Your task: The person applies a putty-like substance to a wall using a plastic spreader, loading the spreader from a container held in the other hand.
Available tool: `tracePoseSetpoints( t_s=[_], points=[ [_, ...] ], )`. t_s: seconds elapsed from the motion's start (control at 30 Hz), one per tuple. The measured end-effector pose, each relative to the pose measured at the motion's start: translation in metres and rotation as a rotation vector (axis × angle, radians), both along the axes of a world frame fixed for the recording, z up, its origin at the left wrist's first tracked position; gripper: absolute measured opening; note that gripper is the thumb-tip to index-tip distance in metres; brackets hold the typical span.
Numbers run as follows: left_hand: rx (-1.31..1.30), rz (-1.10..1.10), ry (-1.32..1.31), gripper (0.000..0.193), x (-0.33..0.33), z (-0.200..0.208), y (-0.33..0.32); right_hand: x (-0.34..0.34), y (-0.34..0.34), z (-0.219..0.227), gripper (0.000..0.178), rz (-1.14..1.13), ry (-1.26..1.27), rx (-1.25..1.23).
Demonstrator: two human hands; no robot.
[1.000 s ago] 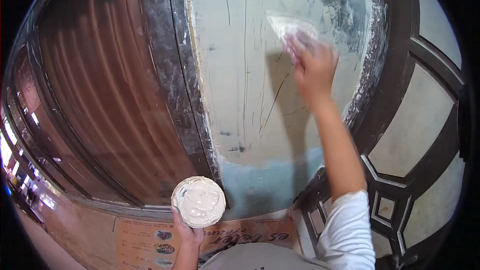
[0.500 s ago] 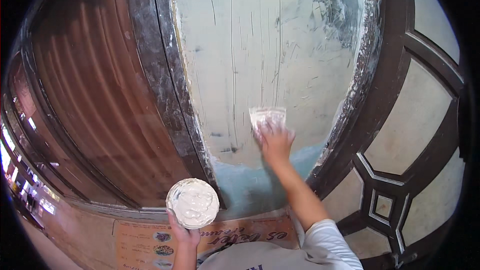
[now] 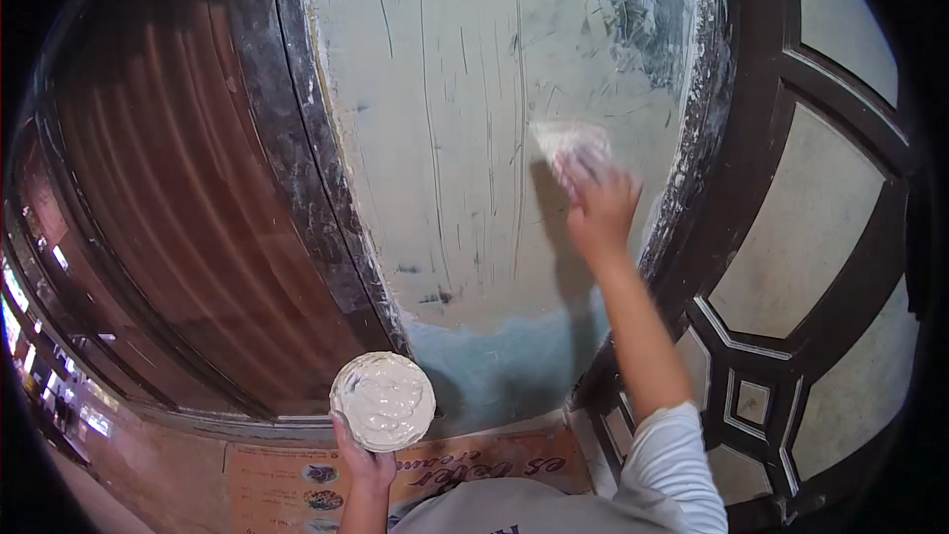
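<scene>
My left hand (image 3: 364, 460) is wrapped round the lower side of a round tub of putty (image 3: 384, 401), held low in front of the wall. Creamy off-white paste fills the tub, its surface smeared and uneven. Up at the right, my right hand (image 3: 598, 193) grips a flat, putty-coated scraper (image 3: 571, 143), blurred by motion; its handle is hidden by my fingers. The blade is at or close to the wall panel (image 3: 445, 138); whether it touches, I cannot tell. Cream putty with long vertical grooves covers most of that panel, while blue-green shows at its bottom and top right.
Dark, paint-flecked frames border the panel. A brown window with curtains (image 3: 168, 218) stands at left, and a dark door with pale inset panels (image 3: 801, 227) at right. On the tiled floor (image 3: 178, 465), an orange printed sheet (image 3: 267, 485) lies at the wall's foot.
My right hand and the scraper have moved up and to the right, away from the lower middle of the panel. The left hand holds the tub in nearly the same spot.
</scene>
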State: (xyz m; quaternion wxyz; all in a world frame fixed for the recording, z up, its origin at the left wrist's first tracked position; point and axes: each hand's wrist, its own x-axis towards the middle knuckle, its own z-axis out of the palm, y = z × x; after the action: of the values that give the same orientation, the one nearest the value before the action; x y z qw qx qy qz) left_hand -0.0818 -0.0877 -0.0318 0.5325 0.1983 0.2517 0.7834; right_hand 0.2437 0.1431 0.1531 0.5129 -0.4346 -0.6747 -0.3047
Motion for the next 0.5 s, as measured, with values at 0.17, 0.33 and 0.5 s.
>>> tracePoseSetpoints(
  t_s=[0.17, 0.33, 0.5],
  points=[
    [-0.022, -0.013, 0.003, 0.061, 0.017, 0.011, 0.003, 0.011, 0.031, 0.187, 0.046, -0.07, -0.116, 0.472],
    [-0.072, -0.031, 0.013, 0.061, 0.027, 0.005, 0.004, -0.004, 0.05, 0.182, 0.04, -0.181, -0.209, 0.341],
    [-0.068, -0.019, -0.023, 0.062, 0.025, -0.003, 0.001, -0.013, 0.036, -0.018, 0.052, -0.111, -0.132, -0.091]
  ],
)
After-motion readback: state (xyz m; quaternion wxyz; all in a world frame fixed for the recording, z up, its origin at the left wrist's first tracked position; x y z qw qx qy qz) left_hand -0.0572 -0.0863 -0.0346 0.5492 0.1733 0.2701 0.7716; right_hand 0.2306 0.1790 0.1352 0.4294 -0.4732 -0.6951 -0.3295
